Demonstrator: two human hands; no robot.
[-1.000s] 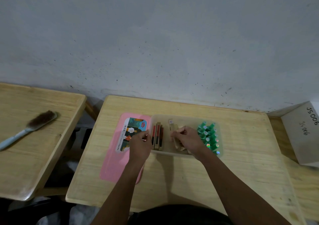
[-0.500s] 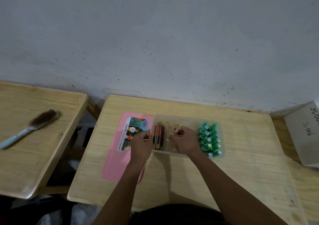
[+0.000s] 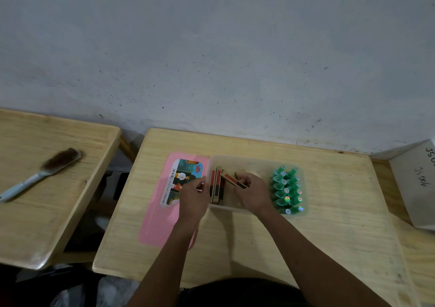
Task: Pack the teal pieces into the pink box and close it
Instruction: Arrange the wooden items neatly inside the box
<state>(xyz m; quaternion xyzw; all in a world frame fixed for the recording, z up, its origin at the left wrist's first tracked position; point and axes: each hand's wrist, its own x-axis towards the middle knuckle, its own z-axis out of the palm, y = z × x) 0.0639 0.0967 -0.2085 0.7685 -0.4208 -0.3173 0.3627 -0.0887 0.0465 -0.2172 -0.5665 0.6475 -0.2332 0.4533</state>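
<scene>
Pink box (image 3: pixel 254 159) sits open on the table (image 3: pixel 329 224), near the middle. The tray is translucent, with its long axis left-right. Pink lid (image 3: pixel 155 224) is off and lies flat on the table, touching the tray's left side. Lid's long axis runs near-far, leaning a bit right at the far end. A picture sticker (image 3: pixel 183 177) is on the lid's far half.

Teal pieces (image 3: pixel 286 190) are already inside the tray, filling its right end. They're packed in two columns running near-far. Each piece lies tilted, long axis roughly left-right, with its shiny round end pointing up and to the right.

Right hand (image 3: pixel 255 192) is over the tray's middle, fingers curled round a red-and-wood block (image 3: pixel 231 179). Block is tilted, long axis from far-left to near-right. Left hand (image 3: pixel 191 198) is at the tray's left rim, over the lid edge, with fingers curled. Can't tell what it grips, if anything; a small pale bit shows at the fingertips.

More red-and-wood blocks (image 3: pixel 215 186) stand on edge in the tray's left end, long axes near-far.

A second table (image 3: pixel 35 212) is on the left, with a brush (image 3: pixel 40 173) lying on it, bristles toward the far right. A grey box with handwriting (image 3: pixel 416 184) is at the right edge.
</scene>
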